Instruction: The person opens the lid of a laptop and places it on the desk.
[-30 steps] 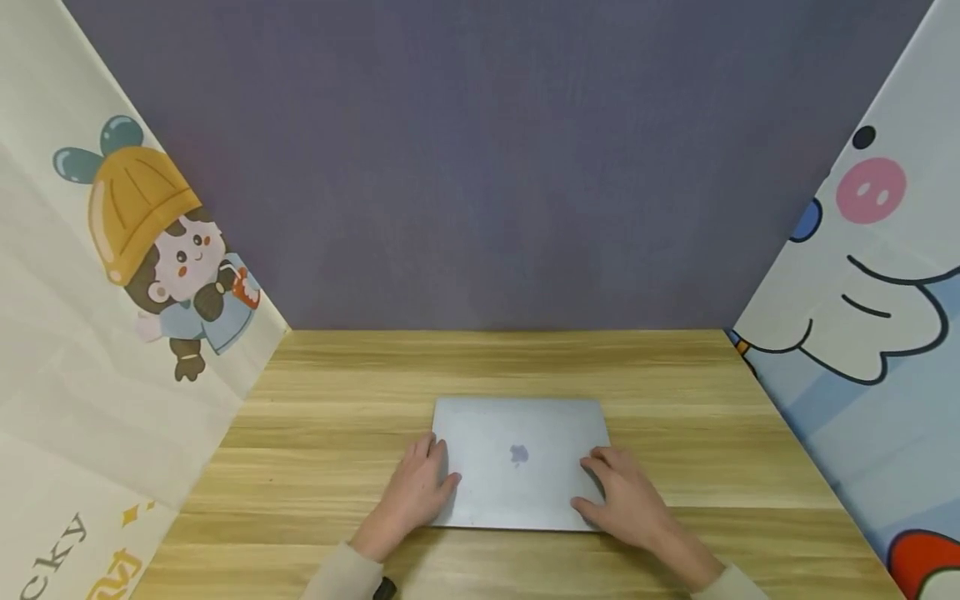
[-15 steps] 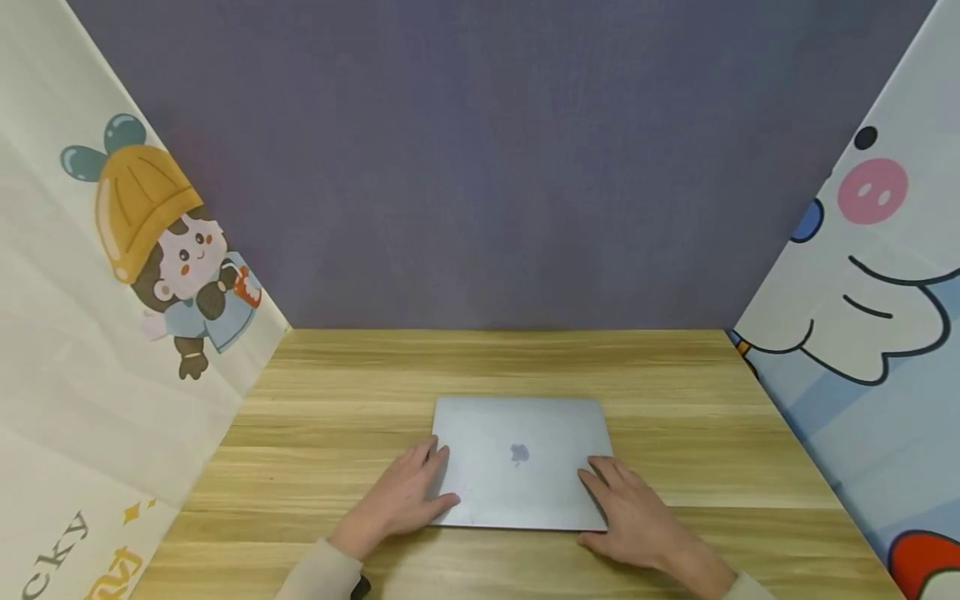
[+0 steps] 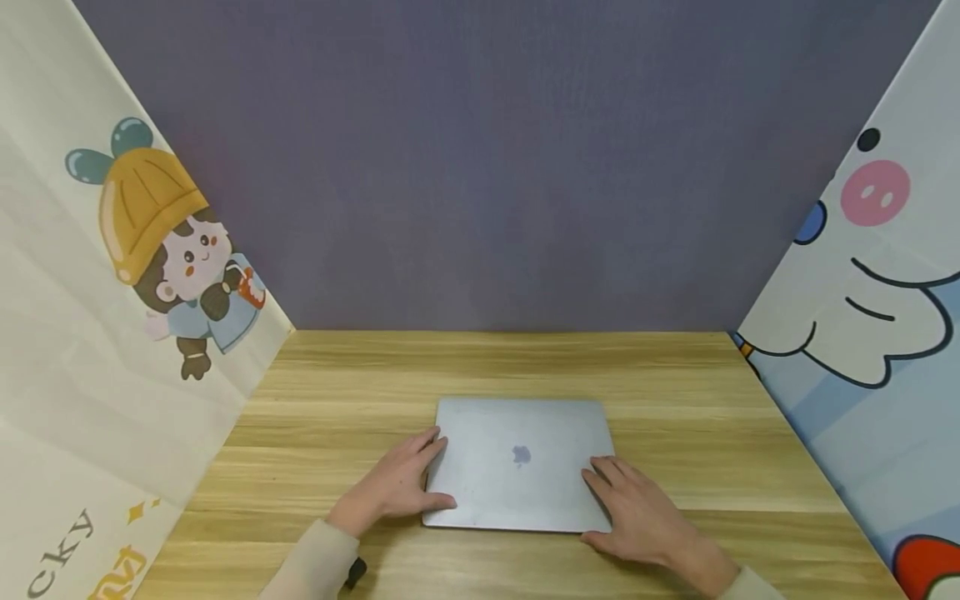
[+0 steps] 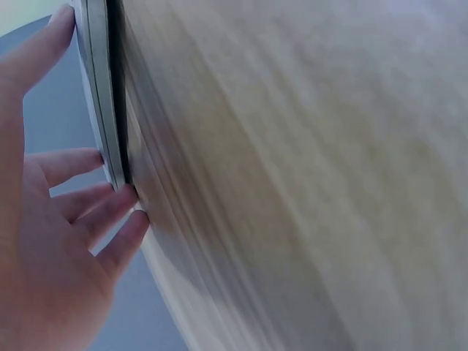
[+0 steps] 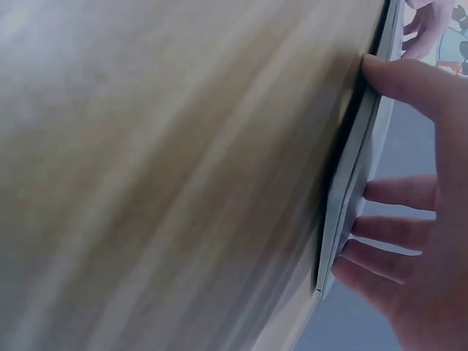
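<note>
A closed silver laptop [image 3: 517, 492] lies flat on the wooden table, its dark apple logo facing up. At its left side is my left hand [image 3: 397, 482], fingertips touching the side edge and thumb reaching over the lid's front left corner. In the left wrist view, the fingers [image 4: 110, 216] are spread along the laptop's edge [image 4: 102, 88]. My right hand [image 3: 641, 517] rests at the right side, fingertips on the lid near that edge. Its thumb touches the front edge near the corner, as the right wrist view shows with the thumb [image 5: 395, 77] apart from the fingers [image 5: 387, 238].
The wooden table [image 3: 337, 367] runs back to a dark grey-purple panel [image 3: 510, 167]. A pale printed cloth [image 3: 97, 333] hangs at the left and a blue-white one [image 3: 847, 317] at the right.
My left hand has shifted left and outward, its wrist lower. My right hand has moved its thumb from the lid to the front edge. The laptop stays almost where it was.
</note>
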`<state>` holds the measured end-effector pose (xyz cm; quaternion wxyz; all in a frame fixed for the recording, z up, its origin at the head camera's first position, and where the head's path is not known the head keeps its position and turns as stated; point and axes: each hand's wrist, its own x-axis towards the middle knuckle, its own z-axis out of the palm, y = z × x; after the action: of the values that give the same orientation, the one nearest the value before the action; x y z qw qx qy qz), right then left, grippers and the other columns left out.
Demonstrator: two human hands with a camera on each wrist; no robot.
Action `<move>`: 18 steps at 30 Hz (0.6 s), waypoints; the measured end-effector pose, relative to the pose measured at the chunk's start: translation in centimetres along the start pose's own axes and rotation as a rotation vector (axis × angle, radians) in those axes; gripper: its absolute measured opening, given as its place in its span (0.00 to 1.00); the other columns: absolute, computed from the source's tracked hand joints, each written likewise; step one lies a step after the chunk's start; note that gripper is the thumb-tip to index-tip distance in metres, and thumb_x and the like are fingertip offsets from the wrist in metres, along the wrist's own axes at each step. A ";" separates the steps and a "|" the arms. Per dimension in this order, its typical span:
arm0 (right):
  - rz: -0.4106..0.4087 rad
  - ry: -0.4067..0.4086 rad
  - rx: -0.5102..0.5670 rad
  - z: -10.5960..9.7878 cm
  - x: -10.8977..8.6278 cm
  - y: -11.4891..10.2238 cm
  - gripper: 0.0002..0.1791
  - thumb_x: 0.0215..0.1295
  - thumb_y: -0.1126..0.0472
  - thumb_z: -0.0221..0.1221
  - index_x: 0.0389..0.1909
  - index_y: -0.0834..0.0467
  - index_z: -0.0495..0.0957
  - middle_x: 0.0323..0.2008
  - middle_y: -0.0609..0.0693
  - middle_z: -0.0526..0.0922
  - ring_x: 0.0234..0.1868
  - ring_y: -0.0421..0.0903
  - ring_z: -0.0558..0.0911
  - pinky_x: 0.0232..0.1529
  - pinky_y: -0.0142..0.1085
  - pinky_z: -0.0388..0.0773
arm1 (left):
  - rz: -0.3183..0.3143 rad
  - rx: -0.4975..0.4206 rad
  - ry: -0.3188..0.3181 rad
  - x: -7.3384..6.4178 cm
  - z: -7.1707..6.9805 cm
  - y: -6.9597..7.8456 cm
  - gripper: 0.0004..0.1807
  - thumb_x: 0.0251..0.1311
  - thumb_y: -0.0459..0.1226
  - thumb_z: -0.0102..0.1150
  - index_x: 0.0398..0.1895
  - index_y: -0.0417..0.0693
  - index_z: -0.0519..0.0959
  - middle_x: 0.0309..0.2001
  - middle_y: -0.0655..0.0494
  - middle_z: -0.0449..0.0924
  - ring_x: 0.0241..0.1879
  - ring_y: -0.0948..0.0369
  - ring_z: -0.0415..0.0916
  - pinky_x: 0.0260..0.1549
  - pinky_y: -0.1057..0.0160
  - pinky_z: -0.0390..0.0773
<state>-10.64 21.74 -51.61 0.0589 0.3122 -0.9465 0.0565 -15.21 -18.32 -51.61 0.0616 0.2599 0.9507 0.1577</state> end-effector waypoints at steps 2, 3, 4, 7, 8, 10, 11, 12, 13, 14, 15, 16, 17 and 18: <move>-0.003 -0.007 -0.005 -0.1 0.1 0.1 0.45 0.52 0.32 0.69 0.59 0.64 0.79 0.59 0.61 0.77 0.61 0.60 0.76 0.60 0.53 0.77 | -0.003 -0.004 -0.002 0.0 0.1 -0.2 0.58 0.52 0.72 0.61 0.75 0.40 0.65 0.77 0.43 0.57 0.74 0.43 0.58 0.71 0.42 0.62; -0.003 -0.011 -0.007 -0.2 0.2 0.1 0.45 0.52 0.32 0.69 0.59 0.64 0.79 0.59 0.60 0.77 0.60 0.59 0.76 0.59 0.53 0.77 | -0.002 -0.009 -0.002 0.0 0.1 -0.2 0.58 0.52 0.72 0.61 0.75 0.40 0.65 0.78 0.43 0.57 0.74 0.43 0.58 0.71 0.42 0.62; -0.004 -0.012 -0.008 -0.2 0.2 0.1 0.45 0.51 0.31 0.69 0.58 0.64 0.80 0.59 0.60 0.77 0.60 0.59 0.77 0.58 0.52 0.78 | -0.001 -0.015 -0.002 0.0 0.2 -0.2 0.58 0.52 0.72 0.62 0.75 0.40 0.65 0.78 0.43 0.57 0.74 0.43 0.58 0.71 0.41 0.61; -0.010 -0.011 -0.019 -0.4 0.4 0.2 0.45 0.49 0.30 0.69 0.57 0.63 0.81 0.58 0.59 0.78 0.59 0.58 0.77 0.56 0.52 0.79 | 0.001 -0.027 -0.001 0.0 0.2 -0.3 0.57 0.53 0.71 0.62 0.75 0.40 0.65 0.78 0.43 0.57 0.74 0.42 0.58 0.71 0.40 0.61; -0.013 -0.008 -0.025 -0.4 0.5 0.3 0.46 0.48 0.30 0.69 0.57 0.63 0.81 0.58 0.59 0.78 0.58 0.58 0.78 0.56 0.51 0.80 | 0.002 -0.030 0.001 0.0 0.2 -0.3 0.57 0.53 0.71 0.63 0.75 0.40 0.65 0.77 0.43 0.57 0.74 0.42 0.58 0.70 0.40 0.61; -0.019 -0.003 -0.035 -0.4 0.6 0.4 0.46 0.47 0.30 0.69 0.56 0.62 0.82 0.57 0.58 0.79 0.57 0.57 0.78 0.54 0.51 0.81 | 0.005 -0.032 0.003 0.0 0.1 -0.2 0.57 0.53 0.70 0.63 0.75 0.40 0.65 0.77 0.43 0.58 0.74 0.42 0.58 0.70 0.40 0.61; -0.020 -0.005 -0.038 -0.4 0.6 0.4 0.46 0.47 0.29 0.69 0.56 0.62 0.82 0.56 0.58 0.79 0.56 0.57 0.79 0.54 0.51 0.81 | 0.007 -0.033 0.004 0.0 0.1 -0.2 0.57 0.53 0.70 0.63 0.75 0.40 0.65 0.77 0.43 0.58 0.74 0.41 0.58 0.70 0.39 0.61; -0.022 -0.006 -0.042 -0.4 0.7 0.5 0.46 0.47 0.29 0.69 0.56 0.62 0.82 0.56 0.58 0.80 0.56 0.56 0.79 0.53 0.51 0.81 | 0.007 -0.034 0.006 0.1 0.1 -0.2 0.56 0.53 0.70 0.63 0.75 0.39 0.65 0.77 0.42 0.58 0.74 0.41 0.58 0.70 0.39 0.61; -0.024 -0.008 -0.046 -0.4 0.7 0.5 0.46 0.47 0.28 0.69 0.55 0.61 0.83 0.56 0.57 0.80 0.56 0.56 0.79 0.52 0.51 0.82 | 0.006 -0.035 0.004 0.1 0.1 -0.2 0.56 0.53 0.69 0.64 0.75 0.39 0.65 0.77 0.42 0.57 0.74 0.41 0.58 0.70 0.39 0.61; -0.026 -0.012 -0.047 -0.4 0.7 0.6 0.46 0.47 0.28 0.68 0.55 0.61 0.83 0.56 0.57 0.80 0.56 0.56 0.79 0.52 0.51 0.82 | 0.005 -0.035 0.003 0.1 0.1 -0.2 0.57 0.53 0.69 0.63 0.75 0.39 0.64 0.77 0.42 0.57 0.74 0.41 0.58 0.70 0.39 0.61; -0.028 -0.016 -0.049 -0.3 0.7 0.6 0.46 0.47 0.28 0.68 0.55 0.61 0.83 0.56 0.57 0.80 0.56 0.56 0.79 0.52 0.51 0.82 | 0.003 -0.033 0.001 0.1 0.2 -0.2 0.57 0.53 0.70 0.63 0.75 0.40 0.64 0.78 0.43 0.57 0.74 0.41 0.58 0.70 0.39 0.61; -0.030 -0.019 -0.053 -0.3 0.7 0.6 0.45 0.48 0.28 0.68 0.55 0.61 0.83 0.56 0.56 0.80 0.55 0.56 0.79 0.51 0.51 0.82 | 0.000 -0.035 0.000 0.1 0.2 -0.2 0.57 0.53 0.70 0.63 0.76 0.40 0.64 0.78 0.43 0.57 0.74 0.41 0.57 0.70 0.39 0.60; -0.033 -0.021 -0.057 -0.3 0.7 0.7 0.45 0.48 0.27 0.67 0.55 0.61 0.83 0.56 0.56 0.80 0.55 0.56 0.79 0.51 0.51 0.82 | -0.004 -0.038 -0.001 0.1 0.2 -0.2 0.57 0.53 0.70 0.63 0.76 0.40 0.64 0.78 0.43 0.56 0.74 0.41 0.57 0.71 0.39 0.60; -0.036 -0.020 -0.062 -0.3 0.7 0.7 0.45 0.48 0.27 0.67 0.55 0.61 0.83 0.56 0.56 0.80 0.55 0.55 0.79 0.50 0.51 0.83 | -0.006 -0.038 -0.002 0.0 0.3 -0.2 0.57 0.53 0.70 0.63 0.76 0.40 0.64 0.78 0.43 0.56 0.74 0.42 0.57 0.71 0.39 0.60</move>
<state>-11.62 21.91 -51.27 0.0601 0.3276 -0.9426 0.0228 -15.32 -18.42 -51.93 0.0681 0.2559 0.9482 0.1754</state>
